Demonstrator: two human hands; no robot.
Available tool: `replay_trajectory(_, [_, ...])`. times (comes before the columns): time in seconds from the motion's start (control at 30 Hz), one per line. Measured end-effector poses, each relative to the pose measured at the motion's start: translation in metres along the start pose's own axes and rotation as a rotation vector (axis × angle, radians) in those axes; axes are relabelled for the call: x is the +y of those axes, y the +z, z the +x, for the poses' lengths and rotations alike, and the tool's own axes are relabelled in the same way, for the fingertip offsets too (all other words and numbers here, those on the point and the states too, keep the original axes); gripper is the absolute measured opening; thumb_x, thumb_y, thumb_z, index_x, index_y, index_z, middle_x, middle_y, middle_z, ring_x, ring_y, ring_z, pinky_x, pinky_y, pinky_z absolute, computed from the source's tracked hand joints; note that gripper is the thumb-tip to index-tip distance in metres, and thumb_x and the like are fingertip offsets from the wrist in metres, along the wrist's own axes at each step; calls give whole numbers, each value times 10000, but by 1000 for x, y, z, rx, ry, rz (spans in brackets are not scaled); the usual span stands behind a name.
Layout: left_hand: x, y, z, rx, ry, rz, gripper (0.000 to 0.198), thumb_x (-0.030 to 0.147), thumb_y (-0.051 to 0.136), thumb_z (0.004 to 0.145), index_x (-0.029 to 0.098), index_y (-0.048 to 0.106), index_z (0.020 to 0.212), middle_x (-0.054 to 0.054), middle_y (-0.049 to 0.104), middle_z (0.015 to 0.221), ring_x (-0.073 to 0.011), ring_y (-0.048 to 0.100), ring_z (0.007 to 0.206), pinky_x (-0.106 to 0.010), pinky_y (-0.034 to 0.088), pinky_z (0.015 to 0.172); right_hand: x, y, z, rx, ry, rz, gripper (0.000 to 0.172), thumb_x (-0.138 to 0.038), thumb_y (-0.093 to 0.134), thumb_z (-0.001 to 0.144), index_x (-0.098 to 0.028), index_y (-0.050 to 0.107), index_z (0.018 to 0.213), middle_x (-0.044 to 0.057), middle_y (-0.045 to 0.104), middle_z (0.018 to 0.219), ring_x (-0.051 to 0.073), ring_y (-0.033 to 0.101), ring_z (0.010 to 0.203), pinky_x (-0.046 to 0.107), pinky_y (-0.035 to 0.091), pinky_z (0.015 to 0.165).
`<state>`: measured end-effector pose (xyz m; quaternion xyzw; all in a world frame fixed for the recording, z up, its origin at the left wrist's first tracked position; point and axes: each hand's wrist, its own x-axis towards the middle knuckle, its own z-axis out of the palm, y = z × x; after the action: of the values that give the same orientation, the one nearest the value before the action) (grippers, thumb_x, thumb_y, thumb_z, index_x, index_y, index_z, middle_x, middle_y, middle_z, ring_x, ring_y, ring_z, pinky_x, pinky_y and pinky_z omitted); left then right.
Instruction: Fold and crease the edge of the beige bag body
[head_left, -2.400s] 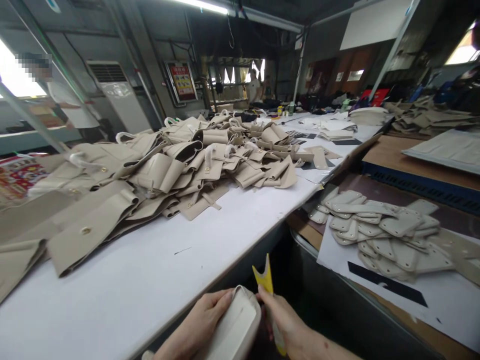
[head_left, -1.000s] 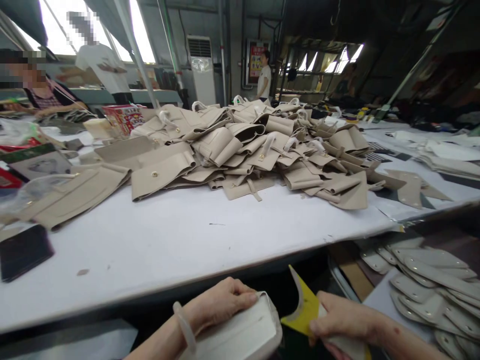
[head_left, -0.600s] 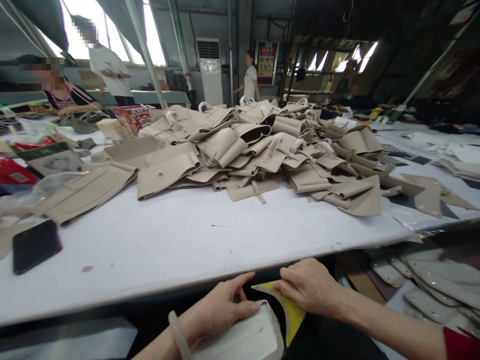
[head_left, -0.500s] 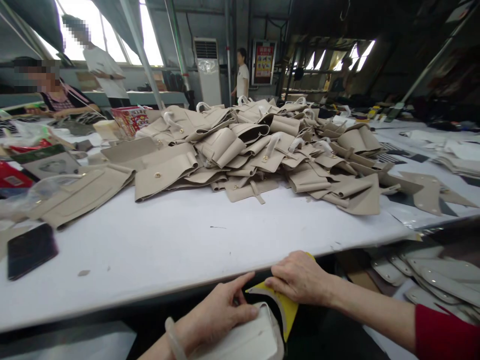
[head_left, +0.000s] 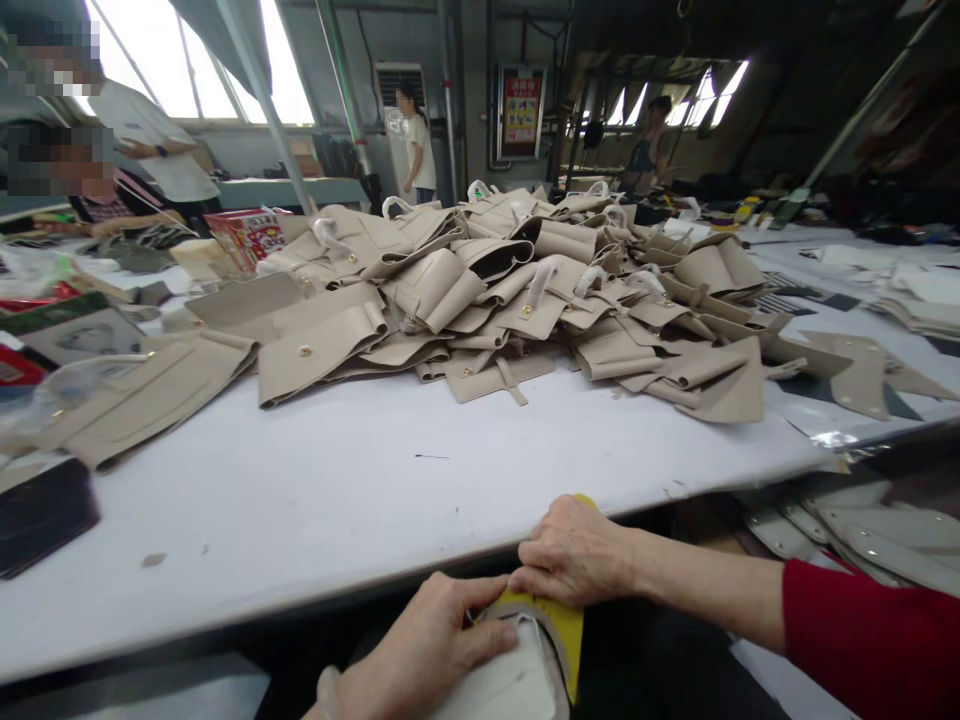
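Low in the view, by the table's front edge, my left hand (head_left: 442,635) is closed on an off-white block-shaped piece (head_left: 514,680). Its thumb lies on top and its index finger reaches toward my other hand. A curved beige edge borders the piece's far end. My right hand (head_left: 574,552) is closed around a yellow sheet-like piece (head_left: 568,628), which lies against that curved edge. The fingertips of both hands nearly meet there. The undersides of both pieces are hidden, and I cannot tell exactly what they are.
A large heap of beige leather bag pieces (head_left: 442,285) covers the middle of the white table (head_left: 360,500). A dark phone (head_left: 45,515) lies at the left. Below the table's right edge are stacked pale panels (head_left: 885,530). Several people are in the background.
My right hand has moved slightly left with the yellow piece, which now sits closer around the off-white piece's end. Its upper part shows less open gap. The view has shifted slightly.
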<state>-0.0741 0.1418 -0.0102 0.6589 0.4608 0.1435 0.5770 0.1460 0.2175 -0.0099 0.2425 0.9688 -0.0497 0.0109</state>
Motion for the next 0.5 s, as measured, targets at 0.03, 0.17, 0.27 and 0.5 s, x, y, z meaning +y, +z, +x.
replay_trajectory(0.03, [-1, 0, 0, 8, 5, 26, 248, 334, 623, 882, 251, 733, 1087, 59, 669, 833, -138, 481, 705, -222, 361, 651, 0, 1, 0, 2, -2, 1, 527, -501, 414, 996, -180, 658, 656, 67, 703, 596, 207, 669, 540, 284, 169, 487])
replay_trajectory(0.17, [-2, 3, 0, 30, 35, 132, 222, 345, 588, 916, 276, 723, 1078, 64, 687, 848, -138, 541, 718, -214, 383, 669, -3, 2, -3, 0, 2, -4, 546, -482, 358, 1018, -175, 652, 676, 71, 701, 603, 210, 670, 545, 292, 173, 486])
replay_trajectory(0.27, [0, 4, 0, 23, 42, 183, 210, 360, 554, 946, 279, 718, 1050, 53, 710, 896, -150, 604, 774, -206, 405, 701, -5, 6, -5, -10, 20, -3, 552, -476, 333, 1027, -174, 654, 695, 73, 709, 625, 207, 662, 541, 284, 192, 484])
replay_trajectory(0.5, [1, 7, 1, 32, 40, 300, 234, 391, 517, 969, 247, 701, 985, 4, 730, 940, -178, 652, 812, -214, 427, 710, -11, 15, -8, -53, 78, 9, 575, -461, 283, 1045, -180, 671, 727, 73, 721, 649, 203, 663, 562, 277, 253, 498])
